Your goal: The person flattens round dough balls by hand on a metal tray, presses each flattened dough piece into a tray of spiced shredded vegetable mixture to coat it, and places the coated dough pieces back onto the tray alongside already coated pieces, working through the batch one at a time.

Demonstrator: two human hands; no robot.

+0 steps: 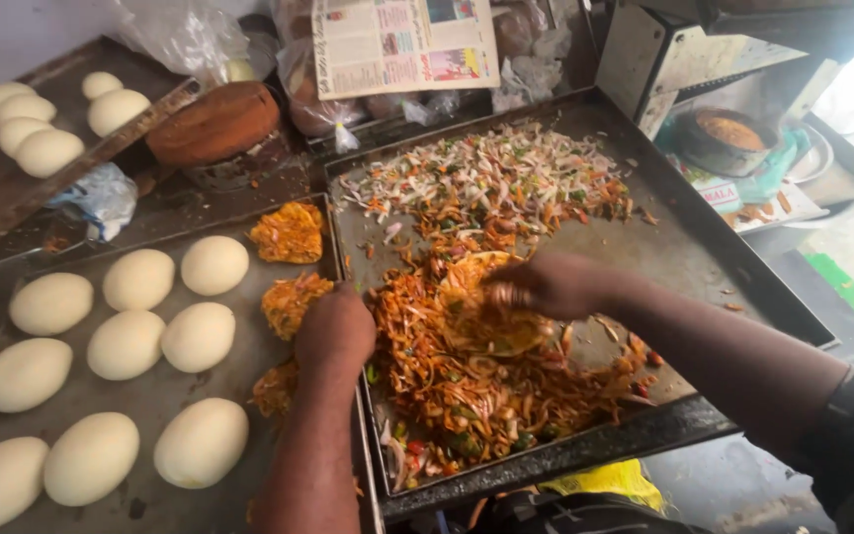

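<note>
The left hand (335, 329), fist-curled, rests at the metal tray's (704, 237) left rim; the right hand (546, 285), over the tray's middle, pinches the spiced vegetable mix (467, 386).

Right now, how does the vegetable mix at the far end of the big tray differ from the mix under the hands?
The far mix is pale, mostly white shreds with green and orange bits, spread thin and loose. The near mix is orange-brown, coated and clumped in a thicker heap. The right hand presses a flat patty on the near mix; the left hand rests at its edge. The far mix is untouched. Both lie in one metal tray.
</note>
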